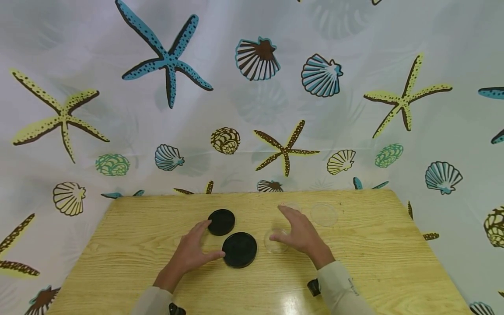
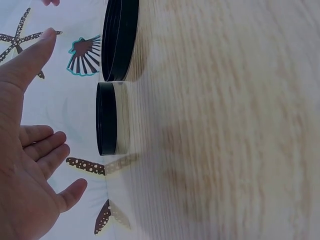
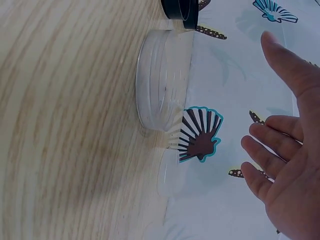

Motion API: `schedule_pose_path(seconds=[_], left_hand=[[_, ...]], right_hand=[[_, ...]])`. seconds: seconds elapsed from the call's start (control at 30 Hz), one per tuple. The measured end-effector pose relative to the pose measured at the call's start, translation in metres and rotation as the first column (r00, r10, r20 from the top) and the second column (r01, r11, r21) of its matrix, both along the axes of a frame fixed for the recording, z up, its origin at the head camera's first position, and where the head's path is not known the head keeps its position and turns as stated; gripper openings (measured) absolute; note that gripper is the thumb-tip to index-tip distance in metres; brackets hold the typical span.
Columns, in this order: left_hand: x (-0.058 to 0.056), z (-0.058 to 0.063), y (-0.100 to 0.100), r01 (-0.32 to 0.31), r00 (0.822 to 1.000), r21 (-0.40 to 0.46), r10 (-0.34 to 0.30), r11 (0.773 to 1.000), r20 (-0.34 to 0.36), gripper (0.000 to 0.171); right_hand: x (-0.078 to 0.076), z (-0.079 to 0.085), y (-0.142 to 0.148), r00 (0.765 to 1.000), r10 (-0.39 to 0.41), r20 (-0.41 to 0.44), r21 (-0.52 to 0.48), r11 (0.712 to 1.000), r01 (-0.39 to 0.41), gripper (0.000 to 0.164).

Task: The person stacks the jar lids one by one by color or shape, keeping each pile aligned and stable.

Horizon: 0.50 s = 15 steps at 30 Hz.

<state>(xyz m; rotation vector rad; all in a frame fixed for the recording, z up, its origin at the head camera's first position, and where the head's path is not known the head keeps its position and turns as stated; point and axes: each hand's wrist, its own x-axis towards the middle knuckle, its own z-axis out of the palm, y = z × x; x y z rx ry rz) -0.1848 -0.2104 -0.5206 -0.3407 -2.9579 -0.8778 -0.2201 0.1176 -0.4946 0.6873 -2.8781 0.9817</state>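
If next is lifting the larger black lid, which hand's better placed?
Likely left: in the head view, the left hand has its thumb at the edge of the larger black lid. The right hand is farther off, by a clear dish.

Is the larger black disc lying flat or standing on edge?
The black disc lies flat on the table; the left wrist view shows it low against the wood.

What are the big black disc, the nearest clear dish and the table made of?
Big black disc: probably plastic, smooth, with a thin, even rim.
Nearest clear dish: clear plastic or maybe glass, shiny; you can see through it.
Table: wood or wood-look, slightly glossy; it has grain lines and a bright glare.
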Motion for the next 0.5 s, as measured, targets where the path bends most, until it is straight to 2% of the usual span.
schedule_pose_path(seconds=[0.2,0.5], left_hand=[[0.0011,-0.0023,0.0007,0.007,1.0,0.014,-0.007,1.0,0.025,0.095],[0.0027,-0.0046,0.0029,-0.001,0.997,0.055,-0.003,0.998,0.08,0.096]], right_hand=[[0.0012,-0.0037,-0.0023,1.0,0.014,-0.003,-0.009,1.0,-0.014,0.087],[0.0052,-0.0048,-0.0085,0.999,0.006,0.042,-0.029,1.0,-0.005,0.084]])
